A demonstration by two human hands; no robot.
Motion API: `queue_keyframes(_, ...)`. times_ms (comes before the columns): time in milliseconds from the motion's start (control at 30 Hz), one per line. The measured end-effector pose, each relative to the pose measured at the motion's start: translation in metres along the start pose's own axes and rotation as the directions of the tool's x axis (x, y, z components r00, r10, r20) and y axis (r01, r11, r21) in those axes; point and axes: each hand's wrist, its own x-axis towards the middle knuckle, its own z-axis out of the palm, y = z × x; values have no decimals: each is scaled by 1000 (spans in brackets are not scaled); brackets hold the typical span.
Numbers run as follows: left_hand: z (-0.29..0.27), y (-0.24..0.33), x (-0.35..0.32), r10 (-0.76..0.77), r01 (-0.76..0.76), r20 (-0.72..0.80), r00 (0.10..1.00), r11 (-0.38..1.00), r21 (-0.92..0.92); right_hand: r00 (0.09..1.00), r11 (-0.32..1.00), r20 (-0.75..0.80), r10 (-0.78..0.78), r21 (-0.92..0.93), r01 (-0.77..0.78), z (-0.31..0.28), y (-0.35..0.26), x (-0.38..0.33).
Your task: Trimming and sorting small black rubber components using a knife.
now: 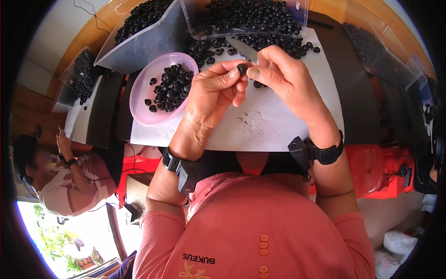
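Note:
My left hand [214, 89] pinches a small black rubber piece [242, 69] between thumb and forefinger above a white board [265, 125]. My right hand [281, 74] meets it fingertip to fingertip and holds a slim metal blade [241, 48] that points up and left over the board. Another black piece [257, 84] lies just under my right fingers. Both wrists wear black bands with small devices.
A pink bowl [144, 100] holding several black pieces sits at the left of the board. Clear plastic trays [246, 18] full of black pieces stand at the back, with loose ones spilled in front. Another person [55, 176] works at a bench on the far left.

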Motion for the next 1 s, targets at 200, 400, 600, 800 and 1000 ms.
queue_keyframes(200, -3, -4, -1, 32, -34, 33, 999, 999, 41, 983, 983, 91, 162, 67, -168, 2, -7, 0)
queue_keyframes(400, 1, -5, -2, 49, -51, 43, 998, 998, 35, 963, 962, 111, 246, 92, -256, -1, -10, 0)
queue_keyframes(600, 0, -6, -3, 45, -46, 31, 999, 998, 49, 964, 965, 113, 241, 83, -250, 1, -9, 1)
queue_keyframes(800, -2, -6, -3, 32, -33, 40, 999, 999, 40, 969, 972, 119, 216, 71, -225, 2, -6, 1)
queue_keyframes(1000, -4, -7, -2, 23, -24, 31, 999, 999, 31, 974, 977, 123, 189, 78, -199, 4, -4, 0)
